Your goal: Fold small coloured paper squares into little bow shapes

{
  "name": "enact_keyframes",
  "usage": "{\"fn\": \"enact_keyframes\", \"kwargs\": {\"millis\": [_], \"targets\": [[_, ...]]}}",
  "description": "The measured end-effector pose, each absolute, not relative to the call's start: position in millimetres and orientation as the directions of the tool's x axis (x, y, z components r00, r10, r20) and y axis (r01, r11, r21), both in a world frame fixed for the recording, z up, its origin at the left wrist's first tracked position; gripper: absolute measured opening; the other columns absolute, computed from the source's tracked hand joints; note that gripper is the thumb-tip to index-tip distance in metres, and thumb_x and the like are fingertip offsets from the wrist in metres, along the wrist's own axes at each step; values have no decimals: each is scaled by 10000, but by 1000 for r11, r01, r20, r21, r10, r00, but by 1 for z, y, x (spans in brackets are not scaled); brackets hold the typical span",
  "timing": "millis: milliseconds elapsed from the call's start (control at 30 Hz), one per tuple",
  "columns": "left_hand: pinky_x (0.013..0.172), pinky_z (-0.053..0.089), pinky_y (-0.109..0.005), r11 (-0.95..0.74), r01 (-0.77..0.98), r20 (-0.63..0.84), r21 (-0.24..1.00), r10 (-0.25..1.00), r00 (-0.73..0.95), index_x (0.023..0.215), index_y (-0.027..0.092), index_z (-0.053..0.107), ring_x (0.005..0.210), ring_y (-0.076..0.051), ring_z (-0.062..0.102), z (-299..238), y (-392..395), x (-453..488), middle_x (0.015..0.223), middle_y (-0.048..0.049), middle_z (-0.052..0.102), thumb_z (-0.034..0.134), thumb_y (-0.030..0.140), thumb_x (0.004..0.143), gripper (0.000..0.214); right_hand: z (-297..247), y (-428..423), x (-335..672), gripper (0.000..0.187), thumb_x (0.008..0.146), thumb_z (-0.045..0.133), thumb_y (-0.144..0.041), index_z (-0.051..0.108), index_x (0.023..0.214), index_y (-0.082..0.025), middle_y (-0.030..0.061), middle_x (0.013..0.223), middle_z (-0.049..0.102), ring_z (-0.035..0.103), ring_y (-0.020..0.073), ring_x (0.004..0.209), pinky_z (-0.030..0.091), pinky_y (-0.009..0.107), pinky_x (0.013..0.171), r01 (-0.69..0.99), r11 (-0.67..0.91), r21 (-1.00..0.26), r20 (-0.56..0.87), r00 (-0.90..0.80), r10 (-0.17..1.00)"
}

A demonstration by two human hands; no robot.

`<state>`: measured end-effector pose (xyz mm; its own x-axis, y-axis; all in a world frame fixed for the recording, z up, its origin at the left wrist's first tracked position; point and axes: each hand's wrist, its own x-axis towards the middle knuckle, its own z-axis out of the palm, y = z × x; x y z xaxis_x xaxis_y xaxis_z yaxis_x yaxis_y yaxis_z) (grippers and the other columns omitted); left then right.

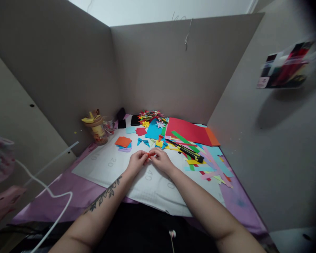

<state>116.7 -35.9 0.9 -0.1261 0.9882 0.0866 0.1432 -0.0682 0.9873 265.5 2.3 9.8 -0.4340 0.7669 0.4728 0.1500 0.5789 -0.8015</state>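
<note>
Between my two hands is a small folded piece of orange-red paper, mostly covered by the fingers. My left hand pinches it from one side, and my right hand grips its other side. Just beyond the fingertips lie small folded blue paper pieces and a yellow one. To the left of my left hand rests a stack of square papers, orange on top, with blue and purple sheets under it. A black and yellow utility knife lies right of my right hand, on top of paper strips.
Coloured paper strips spread over the right side of the white mat. Large red sheets and a pile of folded paper stars lie at the back. A decorated pot stands at left. Grey panels enclose the table.
</note>
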Motion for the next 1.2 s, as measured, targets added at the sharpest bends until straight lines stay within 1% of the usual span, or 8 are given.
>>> {"fn": "enact_keyframes", "kwargs": {"millis": [100, 200, 400, 533, 700, 900, 1100, 1200], "targets": [[472, 363, -194, -58, 110, 76, 992, 983, -165, 778, 137, 612, 487, -96, 505, 1, -35, 117, 559, 8, 588, 579, 390, 724, 260, 10, 1, 264, 207, 694, 546, -134, 609, 880, -201, 46, 963, 569, 528, 171, 913, 447, 243, 642, 154, 599, -786, 487, -443, 753], [466, 362, -188, -55, 84, 68, 995, 983, -172, 780, 131, 611, 480, -90, 500, 2, -35, 118, 548, 15, 576, 595, 391, 715, 269, 8, 0, 264, 213, 696, 573, -147, 603, 900, -200, 45, 953, 570, 529, 171, 911, 459, 250, 650, 181, 625, -759, 503, -447, 740], [490, 381, -190, -53, 45, 57, 998, 993, -98, 816, 124, 618, 499, -85, 510, 3, -35, 119, 588, 7, 594, 600, 396, 721, 289, 5, 2, 264, 182, 744, 483, -93, 610, 828, -193, 48, 889, 592, 543, 174, 880, 462, 286, 707, 204, 672, -712, 568, -396, 722], [480, 373, -189, -80, 73, 84, 994, 994, -66, 831, 121, 630, 499, -83, 497, 2, -35, 119, 599, 5, 591, 582, 383, 733, 284, 3, 5, 264, 126, 770, 503, -138, 614, 795, -192, 45, 856, 595, 548, 174, 844, 460, 287, 697, 214, 678, -703, 584, -370, 722], [484, 381, -191, -86, 30, 88, 996, 993, -76, 944, 119, 607, 493, -83, 500, 5, -37, 121, 586, 13, 585, 597, 354, 722, 323, 2, 4, 263, 125, 784, 505, -142, 619, 790, -193, 44, 854, 596, 556, 167, 845, 456, 307, 774, 202, 696, -689, 605, -369, 705], [505, 400, -188, -105, -17, 103, 994, 991, -81, 824, 130, 589, 520, -83, 521, 9, -39, 122, 610, 13, 593, 616, 328, 713, 228, 2, 4, 262, 131, 749, 505, -103, 592, 774, -197, 48, 916, 590, 548, 179, 900, 446, 321, 804, 227, 699, -678, 610, -356, 708], [538, 428, -200, -77, -62, 75, 995, 996, -44, 855, 135, 590, 542, -89, 543, 4, -37, 123, 646, 5, 611, 616, 333, 717, 243, 3, 4, 261, 113, 722, 523, -92, 538, 744, -202, 50, 918, 575, 523, 198, 932, 422, 350, 837, 258, 713, -652, 635, -328, 699], [522, 419, -197, -65, -58, 64, 996, 998, -19, 868, 138, 592, 521, -85, 531, 4, -37, 123, 633, 12, 603, 613, 343, 719, 254, 4, 3, 260, 121, 718, 524, -81, 528, 732, -202, 50, 935, 573, 517, 196, 937, 414, 354, 846, 252, 723, -643, 651, -316, 690]]}}
